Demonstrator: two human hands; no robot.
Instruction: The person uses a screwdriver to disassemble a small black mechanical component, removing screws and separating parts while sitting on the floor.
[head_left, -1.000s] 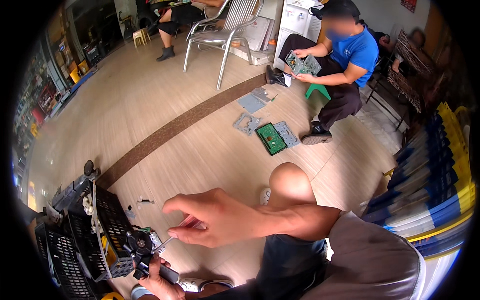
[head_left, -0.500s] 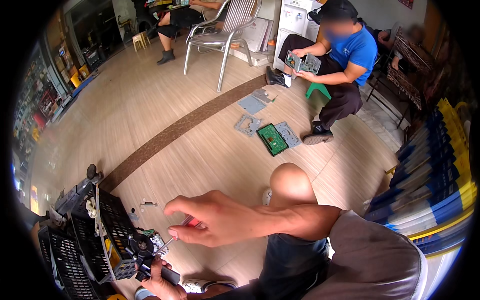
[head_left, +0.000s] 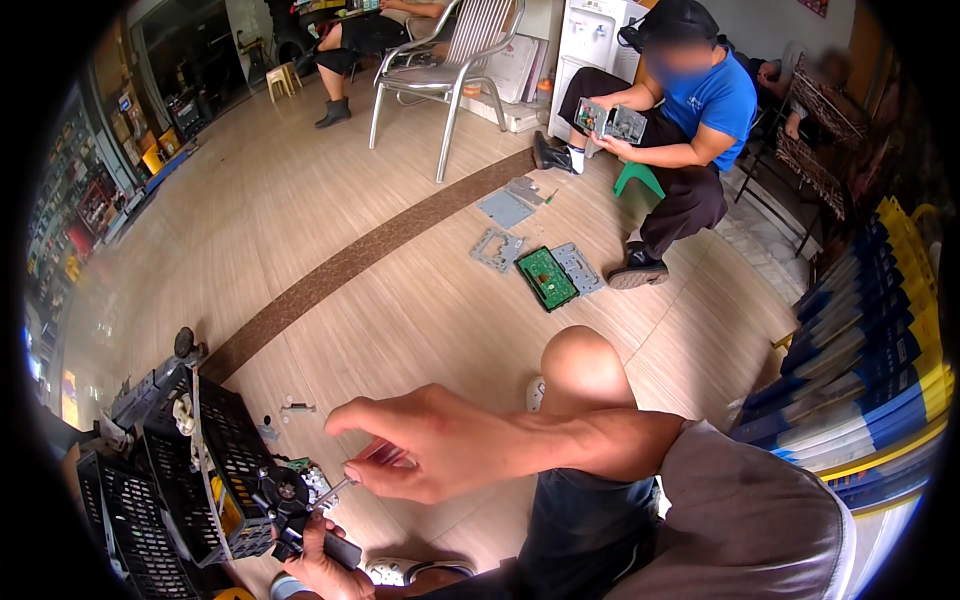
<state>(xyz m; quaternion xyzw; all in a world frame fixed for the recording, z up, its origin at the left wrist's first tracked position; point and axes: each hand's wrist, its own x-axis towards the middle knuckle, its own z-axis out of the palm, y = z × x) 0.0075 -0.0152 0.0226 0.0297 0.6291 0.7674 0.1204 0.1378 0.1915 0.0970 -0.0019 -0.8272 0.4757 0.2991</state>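
My right hand [head_left: 425,442] is closed around the red handle of a screwdriver [head_left: 384,456], its index finger lifted off. The metal shaft slants down to the left, and its tip is at or close to a black motor-like part [head_left: 292,505] with a round housing. Whether the tip sits in a screw is too small to tell. My left hand [head_left: 328,566] grips that black part from below, near the crates at the lower left.
Black plastic crates [head_left: 225,450] stand at the left, with small loose parts beside them. On the floor ahead lie a green circuit board [head_left: 547,279] and grey metal plates [head_left: 505,208]. A person in a blue shirt [head_left: 708,100] sits holding an opened electronic unit [head_left: 612,121]. Stacked blue-yellow packs [head_left: 860,350] line the right.
My right hand has turned slightly about the screwdriver, with the fingers shifted on the handle. The black part stays put in my left hand. The seated person's unit has tilted a little.
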